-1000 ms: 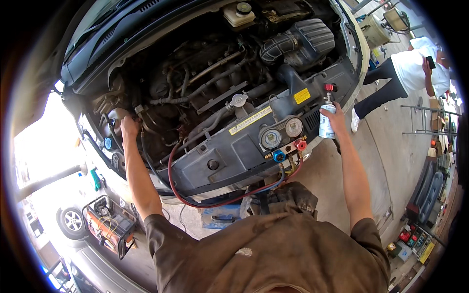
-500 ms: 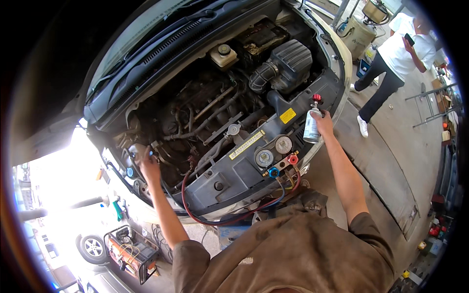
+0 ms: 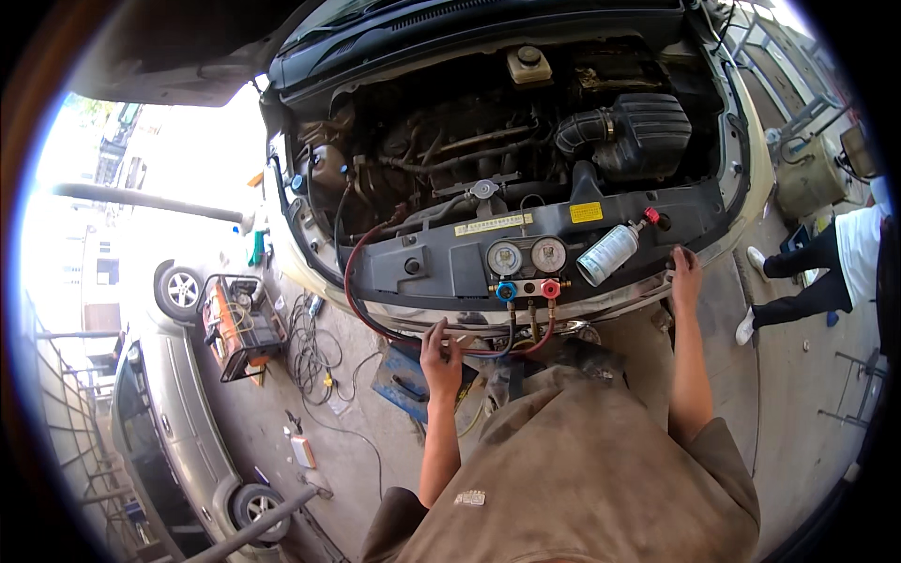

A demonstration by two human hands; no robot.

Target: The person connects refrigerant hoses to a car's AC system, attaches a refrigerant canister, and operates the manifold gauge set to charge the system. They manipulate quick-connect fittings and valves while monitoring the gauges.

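My left hand (image 3: 439, 360) hovers in front of the bumper, beside the hoses, fingers loosely curled and apart. A small pale thing shows at its fingertips, too small to name. At the car's front edge, my right hand (image 3: 686, 274) is open, its fingers bent near the bumper. Between the hands, a white can (image 3: 608, 255) with a red valve (image 3: 651, 216) lies slanted on the black front panel (image 3: 375, 274), touched by neither hand. Left of the can stands a manifold gauge set (image 3: 527, 266) with two dials, a blue knob and a red knob. A red hose (image 3: 353, 265) runs from it into the engine bay.
The engine bay (image 3: 469, 141) lies open ahead, with a ribbed air filter box (image 3: 648, 136). An orange-framed machine (image 3: 241, 324) and coiled cables (image 3: 314, 347) occupy the floor at left, near a parked car (image 3: 178, 413). Another person (image 3: 817, 272) stands at right.
The can has left my right hand and now lies on the front panel. My left hand has come back from the engine bay's left side to the bumper. The view has turned.
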